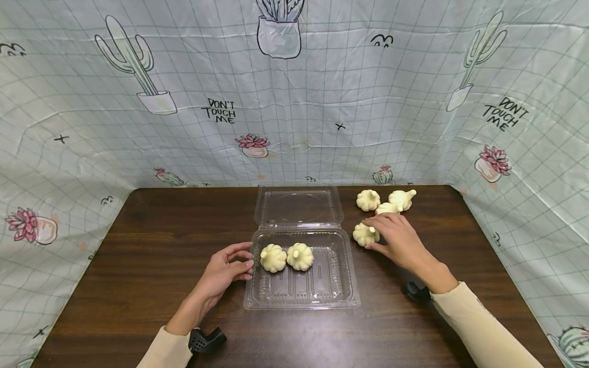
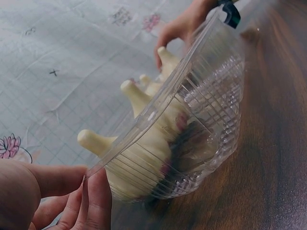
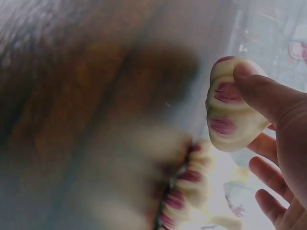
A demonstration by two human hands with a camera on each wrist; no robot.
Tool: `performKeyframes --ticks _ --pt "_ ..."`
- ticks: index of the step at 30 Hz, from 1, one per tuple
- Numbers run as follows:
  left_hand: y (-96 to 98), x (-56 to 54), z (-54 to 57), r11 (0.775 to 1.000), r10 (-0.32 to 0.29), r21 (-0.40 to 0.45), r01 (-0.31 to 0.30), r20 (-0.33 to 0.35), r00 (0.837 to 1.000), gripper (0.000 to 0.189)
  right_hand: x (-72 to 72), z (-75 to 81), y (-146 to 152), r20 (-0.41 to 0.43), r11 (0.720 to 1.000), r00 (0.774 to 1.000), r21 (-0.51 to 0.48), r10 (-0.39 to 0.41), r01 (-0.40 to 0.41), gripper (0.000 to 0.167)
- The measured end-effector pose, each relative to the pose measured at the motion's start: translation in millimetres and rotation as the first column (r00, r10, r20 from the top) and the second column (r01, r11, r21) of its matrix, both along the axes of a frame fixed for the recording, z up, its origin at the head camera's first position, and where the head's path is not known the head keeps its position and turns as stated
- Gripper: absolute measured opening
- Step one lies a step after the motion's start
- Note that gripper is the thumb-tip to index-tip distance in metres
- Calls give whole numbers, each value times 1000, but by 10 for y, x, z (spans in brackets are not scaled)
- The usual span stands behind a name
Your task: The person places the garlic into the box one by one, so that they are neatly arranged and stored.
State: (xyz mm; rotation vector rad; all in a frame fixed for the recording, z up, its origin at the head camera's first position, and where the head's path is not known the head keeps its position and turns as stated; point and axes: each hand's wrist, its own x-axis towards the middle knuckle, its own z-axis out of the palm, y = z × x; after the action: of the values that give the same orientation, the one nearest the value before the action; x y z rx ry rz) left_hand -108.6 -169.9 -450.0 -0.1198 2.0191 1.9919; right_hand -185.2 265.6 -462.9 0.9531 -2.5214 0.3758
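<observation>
A clear plastic clamshell container (image 1: 301, 305) sits on the table with its lid (image 1: 298, 207) folded back. Two garlic bulbs, one at the left (image 1: 273, 258) and one beside it (image 1: 300, 257), stand inside it, stems up. My left hand (image 1: 226, 268) pinches the container's left rim between thumb and fingers, as the left wrist view confirms. Beyond the container's right side, my right hand (image 1: 399, 241) grips another garlic bulb (image 3: 232, 112) between thumb and fingers. In the right wrist view this bulb appears slightly off the table, its purple-marked base toward the wood.
Three more garlic bulbs lie behind my right hand: one at the left (image 1: 368, 200), one at the right (image 1: 401, 199), and one partly hidden (image 1: 387, 208). The dark wooden table (image 1: 184, 220) meets a patterned curtain (image 1: 303, 102) at the back and sides.
</observation>
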Motion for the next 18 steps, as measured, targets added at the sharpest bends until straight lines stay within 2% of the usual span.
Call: performKeyframes --ticks 11,18 --pt "2 -7 1 1000 -3 2 3 -2 1000 51 115 279 34 -133 999 991 -49 13 -20 65" --pt "5 -4 -1 1000 -2 -3 2 2 1000 52 200 440 -138 -160 993 983 -70 85 -97 66"
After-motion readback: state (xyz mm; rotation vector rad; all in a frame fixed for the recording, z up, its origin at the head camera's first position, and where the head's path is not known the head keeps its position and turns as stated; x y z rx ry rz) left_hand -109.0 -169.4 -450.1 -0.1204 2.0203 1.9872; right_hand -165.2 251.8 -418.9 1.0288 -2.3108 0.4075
